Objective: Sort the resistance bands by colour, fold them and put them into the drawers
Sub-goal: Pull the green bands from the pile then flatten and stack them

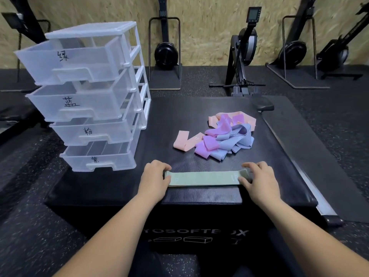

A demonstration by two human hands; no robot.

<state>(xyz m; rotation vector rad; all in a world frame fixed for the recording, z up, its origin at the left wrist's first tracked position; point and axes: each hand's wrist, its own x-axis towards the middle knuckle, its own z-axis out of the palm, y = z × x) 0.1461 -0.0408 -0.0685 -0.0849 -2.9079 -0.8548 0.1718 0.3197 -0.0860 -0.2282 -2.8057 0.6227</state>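
Black padded box point(179, 120) on speckled rubber floor point(30, 226); rowing machines point(242, 56) stored upright along a chipboard wall point(209, 37).

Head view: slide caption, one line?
Left hand and right hand hold the ends of a green band on the black box; mixed pile and open drawers nearby.

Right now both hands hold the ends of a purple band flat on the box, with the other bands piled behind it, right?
No: it is a green band, not purple. The head view shows the left hand and right hand holding its ends flat on the box, with the other bands piled behind it.
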